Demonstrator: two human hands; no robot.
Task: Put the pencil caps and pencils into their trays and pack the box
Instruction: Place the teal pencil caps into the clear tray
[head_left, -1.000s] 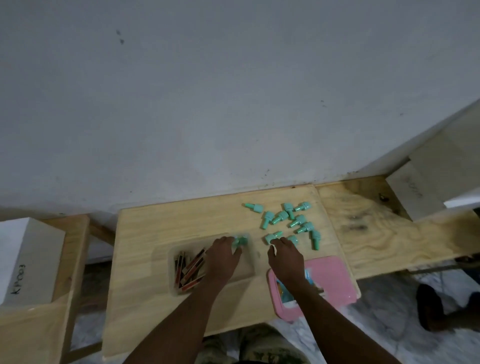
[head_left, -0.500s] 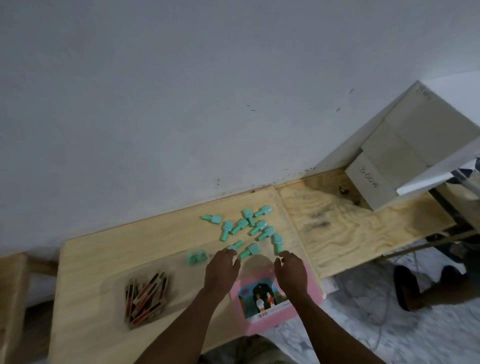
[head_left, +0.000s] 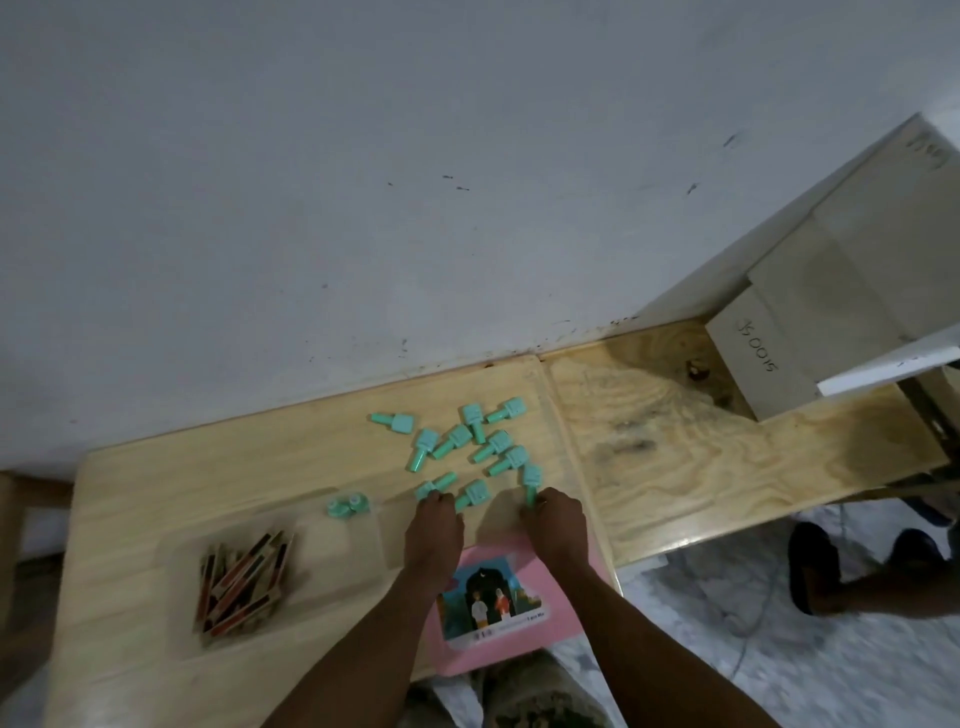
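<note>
— Pencils first, at the far left: where are they?

— Piled loosely in the left part of a clear plastic tray on the pale wooden table. At the tray's far right corner sit two teal caps, touching each other.

— And the rest of the pencil caps?

— Scattered on the table beyond the hands, lying on their sides, some touching, one off to the left of the cluster.

— What is the left hand doing?

— Knuckles up, fingers curled together, tips on a cap at the near edge of the cluster. Whether it is pinched or only touched, I cannot tell.

— The right hand?

— Just beside it, fingers also bent and close together, tips against the narrow end of another cap. The grip itself is hidden by the knuckles.

— What lies under the wrists?

— A pink box with a picture of two figures on it, flat at the table's near edge.

— Further right?

— A second plywood table butts against the first, and white cartons stand at its far end, one with handwriting on it.
</note>
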